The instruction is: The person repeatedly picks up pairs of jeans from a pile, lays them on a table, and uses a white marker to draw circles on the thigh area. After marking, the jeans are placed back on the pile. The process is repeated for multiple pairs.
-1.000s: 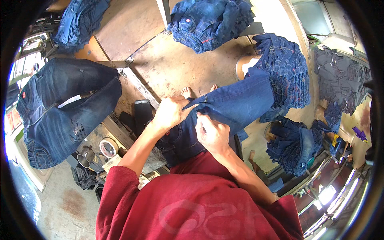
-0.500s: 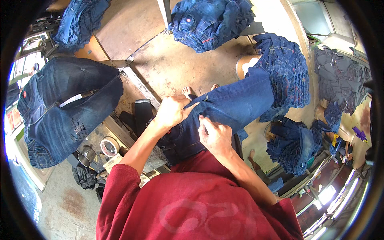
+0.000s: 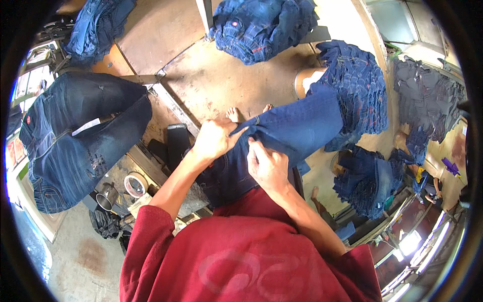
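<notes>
A pair of dark blue jeans [image 3: 302, 126] lies across in front of me, one leg stretching to the right and the waist end close to my body. My left hand [image 3: 215, 139] grips a fold of the denim near the upper edge, its thumb along the cloth. Just to the right and lower, my right hand [image 3: 268, 165] is closed with thumb and forefinger pinched on the same jeans. Between the two hands the fabric is bunched. Whether the right fingers hold anything besides denim is too small to tell.
Another pair of dark jeans [image 3: 85, 131] is spread at the left. Below it are a tape roll [image 3: 135, 184] and a metal cup [image 3: 105, 197]. Denim piles stand ahead [image 3: 261, 30] and at right [image 3: 354, 95], with dark grey garments [image 3: 427, 95] farther right.
Both hands keep their grip on the jeans with hardly any movement. The whole view has shifted very slightly.
</notes>
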Motion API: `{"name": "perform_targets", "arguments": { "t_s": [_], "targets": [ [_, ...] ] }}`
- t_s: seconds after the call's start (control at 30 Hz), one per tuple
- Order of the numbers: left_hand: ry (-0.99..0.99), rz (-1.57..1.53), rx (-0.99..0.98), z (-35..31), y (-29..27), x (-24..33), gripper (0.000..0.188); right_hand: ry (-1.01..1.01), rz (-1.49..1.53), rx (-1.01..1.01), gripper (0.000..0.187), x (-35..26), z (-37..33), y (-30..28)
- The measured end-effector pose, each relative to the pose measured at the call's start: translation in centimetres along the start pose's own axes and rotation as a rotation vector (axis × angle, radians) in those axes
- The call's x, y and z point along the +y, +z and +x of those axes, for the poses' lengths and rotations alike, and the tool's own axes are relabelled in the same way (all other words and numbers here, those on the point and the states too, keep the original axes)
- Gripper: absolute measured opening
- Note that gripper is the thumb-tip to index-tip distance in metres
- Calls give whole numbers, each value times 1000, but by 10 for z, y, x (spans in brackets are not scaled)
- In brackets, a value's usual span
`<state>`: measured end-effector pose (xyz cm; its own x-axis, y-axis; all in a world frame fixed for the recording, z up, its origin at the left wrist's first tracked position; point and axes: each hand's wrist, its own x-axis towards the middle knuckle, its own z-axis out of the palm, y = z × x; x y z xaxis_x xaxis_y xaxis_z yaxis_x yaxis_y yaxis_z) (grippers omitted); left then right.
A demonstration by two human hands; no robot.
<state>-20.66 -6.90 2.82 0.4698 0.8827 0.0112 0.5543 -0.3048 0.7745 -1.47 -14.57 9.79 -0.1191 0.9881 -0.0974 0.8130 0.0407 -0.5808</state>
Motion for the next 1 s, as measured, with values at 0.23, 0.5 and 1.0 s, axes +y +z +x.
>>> {"name": "perform_targets", "arguments": {
  "t_s": [0.23,0.5,1.0],
  "targets": [
    [-44,0,26,3,2,1,31,1,121,69,18,1,-10,-4],
    [-67,-11,24,3,3,2,31,-42,-2,-18,17,0,-14,-6],
    [-70,22,10,6,3,3,29,-21,68,20,13,3,-12,-7]
  ]
}}
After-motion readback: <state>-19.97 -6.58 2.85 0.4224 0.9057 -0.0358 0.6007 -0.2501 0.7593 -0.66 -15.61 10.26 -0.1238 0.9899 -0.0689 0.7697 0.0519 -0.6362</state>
